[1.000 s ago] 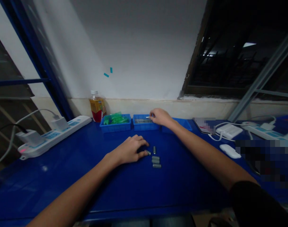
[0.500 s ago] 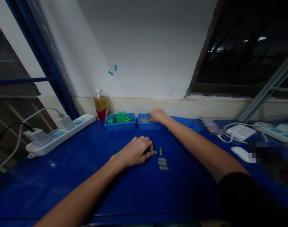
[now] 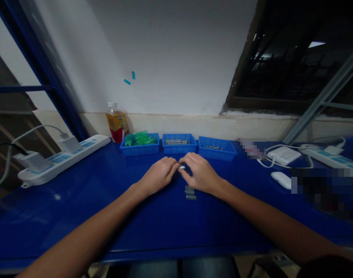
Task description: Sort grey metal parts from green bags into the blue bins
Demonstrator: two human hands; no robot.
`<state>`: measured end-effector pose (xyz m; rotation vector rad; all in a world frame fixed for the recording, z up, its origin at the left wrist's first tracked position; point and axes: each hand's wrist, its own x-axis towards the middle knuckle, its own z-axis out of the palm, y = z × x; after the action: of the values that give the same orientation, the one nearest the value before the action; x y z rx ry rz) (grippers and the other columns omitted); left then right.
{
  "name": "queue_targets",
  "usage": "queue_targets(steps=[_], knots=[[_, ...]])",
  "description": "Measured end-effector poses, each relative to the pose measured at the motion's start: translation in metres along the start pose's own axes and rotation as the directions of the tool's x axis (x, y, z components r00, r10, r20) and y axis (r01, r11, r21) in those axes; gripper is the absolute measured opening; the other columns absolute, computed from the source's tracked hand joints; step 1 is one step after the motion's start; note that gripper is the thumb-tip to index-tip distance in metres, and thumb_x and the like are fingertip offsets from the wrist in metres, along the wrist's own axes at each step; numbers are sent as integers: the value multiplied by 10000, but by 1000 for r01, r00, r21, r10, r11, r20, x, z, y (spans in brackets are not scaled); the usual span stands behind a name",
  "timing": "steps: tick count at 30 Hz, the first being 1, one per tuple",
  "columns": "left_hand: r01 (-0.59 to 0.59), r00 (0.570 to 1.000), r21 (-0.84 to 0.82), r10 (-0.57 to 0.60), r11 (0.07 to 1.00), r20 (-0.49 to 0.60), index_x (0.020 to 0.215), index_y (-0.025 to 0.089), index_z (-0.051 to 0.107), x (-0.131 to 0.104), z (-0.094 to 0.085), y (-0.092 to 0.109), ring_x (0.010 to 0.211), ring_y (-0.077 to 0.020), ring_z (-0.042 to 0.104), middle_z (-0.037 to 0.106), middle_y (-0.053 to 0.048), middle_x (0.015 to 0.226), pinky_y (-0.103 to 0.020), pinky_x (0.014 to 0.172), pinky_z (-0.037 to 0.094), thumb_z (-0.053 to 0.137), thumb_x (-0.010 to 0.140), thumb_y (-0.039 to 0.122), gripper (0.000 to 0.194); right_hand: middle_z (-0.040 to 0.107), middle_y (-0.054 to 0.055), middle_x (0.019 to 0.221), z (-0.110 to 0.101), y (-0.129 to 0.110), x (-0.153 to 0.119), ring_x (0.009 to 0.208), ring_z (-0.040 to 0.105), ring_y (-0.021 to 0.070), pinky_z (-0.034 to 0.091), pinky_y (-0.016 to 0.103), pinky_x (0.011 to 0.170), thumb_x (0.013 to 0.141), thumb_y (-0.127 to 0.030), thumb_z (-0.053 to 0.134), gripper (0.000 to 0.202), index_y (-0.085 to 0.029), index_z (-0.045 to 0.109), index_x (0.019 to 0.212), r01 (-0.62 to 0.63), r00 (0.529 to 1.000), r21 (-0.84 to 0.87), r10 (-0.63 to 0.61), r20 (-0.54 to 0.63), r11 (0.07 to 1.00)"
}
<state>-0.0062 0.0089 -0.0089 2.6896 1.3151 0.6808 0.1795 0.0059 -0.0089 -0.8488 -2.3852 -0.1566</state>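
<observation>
My left hand (image 3: 160, 174) and my right hand (image 3: 201, 172) meet over the blue table (image 3: 153, 227), fingertips pinched on a small pale metal piece (image 3: 181, 167) between them. Just in front of the hands, several short grey metal pieces (image 3: 190, 190) lie close together. Behind the hands stands a blue tray (image 3: 179, 148) with metal bars in it. To its right, another blue tray (image 3: 217, 153) holds small metal parts. A third blue tray (image 3: 140, 150), on the left, is filled with green plastic items (image 3: 141, 138).
A drink bottle (image 3: 117, 122) stands by the wall behind the left tray. On the left lies a white power strip (image 3: 65, 160) with plugs and cables. A white case (image 3: 281, 180), a white adapter (image 3: 286, 155) and another power strip (image 3: 329, 158) are on the right.
My right hand has come back from the middle tray to my left hand, and both now pinch a metal piece. The camera view has shifted slightly.
</observation>
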Motion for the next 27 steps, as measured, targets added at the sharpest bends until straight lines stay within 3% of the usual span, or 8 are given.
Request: queue_targets(steps=[6, 10, 11, 13, 14, 16, 22, 27], knots=[[49, 999, -108, -48, 993, 11, 805, 153, 555, 1, -1, -1, 771, -178, 532, 589, -43, 779, -305, 723, 409, 291, 976, 355, 374, 599, 87, 883, -2, 16, 9, 848, 538, 203, 423, 321, 774, 919, -243, 472, 161, -132, 588, 916, 79, 997, -68, -79, 6, 995], [-5, 1000, -192, 11, 981, 29, 1021, 163, 579, -3, 1, 6, 902, -197, 544, 618, -60, 946, -335, 823, 409, 388, 939, 422, 331, 599, 105, 940, -10, 53, 37, 894, 547, 205, 424, 321, 814, 924, -274, 470, 204, -136, 618, 954, -82, 995, -198, 71, -65, 977], [-50, 997, -197, 59, 979, 42, 1078, 172, 566, -5, 0, 11, 942, -205, 537, 610, -64, 996, -342, 844, 405, 443, 914, 440, 337, 599, 114, 961, -11, 66, 49, 917, 549, 209, 422, 318, 831, 921, -281, 475, 221, -133, 631, 973, -145, 989, -252, 139, -41, 957], [-146, 983, -188, 165, 971, 86, 1157, 202, 541, -8, -2, 20, 1004, -222, 515, 584, -65, 1079, -364, 885, 389, 533, 860, 475, 404, 608, 134, 1013, -12, 90, 75, 996, 539, 238, 418, 321, 854, 904, -311, 505, 243, -145, 668, 971, -200, 952, -399, 274, 138, 895], [-187, 972, -180, 209, 966, 112, 1179, 222, 534, -9, -3, 24, 1026, -228, 504, 570, -63, 1110, -376, 904, 377, 558, 841, 489, 432, 611, 143, 1055, -11, 100, 87, 1028, 533, 249, 420, 320, 853, 893, -327, 521, 253, -155, 679, 990, -191, 907, -466, 336, 253, 864], [-235, 953, -168, 261, 957, 155, 1190, 253, 535, -11, -5, 31, 1040, -232, 494, 553, -58, 1139, -390, 918, 363, 582, 819, 507, 452, 645, 142, 1031, -7, 115, 107, 1015, 550, 264, 433, 317, 823, 843, -320, 597, 220, -166, 708, 955, -173, 864, -495, 373, 338, 851], [-238, 942, -151, 266, 960, 207, 1073, 260, 596, -12, -5, 27, 1031, -223, 499, 553, -44, 1120, -369, 898, 364, 596, 827, 468, 322, 698, 120, 955, 14, 122, 127, 1044, 546, 277, 446, 308, 820, 776, -347, 675, 211, -194, 738, 907, -98, 815, -497, 356, 457, 862], [-216, 946, -152, 245, 964, 210, 1047, 241, 591, -10, -5, 23, 998, -208, 537, 585, -33, 1043, -328, 845, 388, 558, 866, 426, 261, 670, 176, 1059, 21, 118, 129, 1139, 502, 314, 437, 354, 881, 797, -348, 641, 277, -137, 727, 954, -50, 805, -522, 344, 483, 851]])
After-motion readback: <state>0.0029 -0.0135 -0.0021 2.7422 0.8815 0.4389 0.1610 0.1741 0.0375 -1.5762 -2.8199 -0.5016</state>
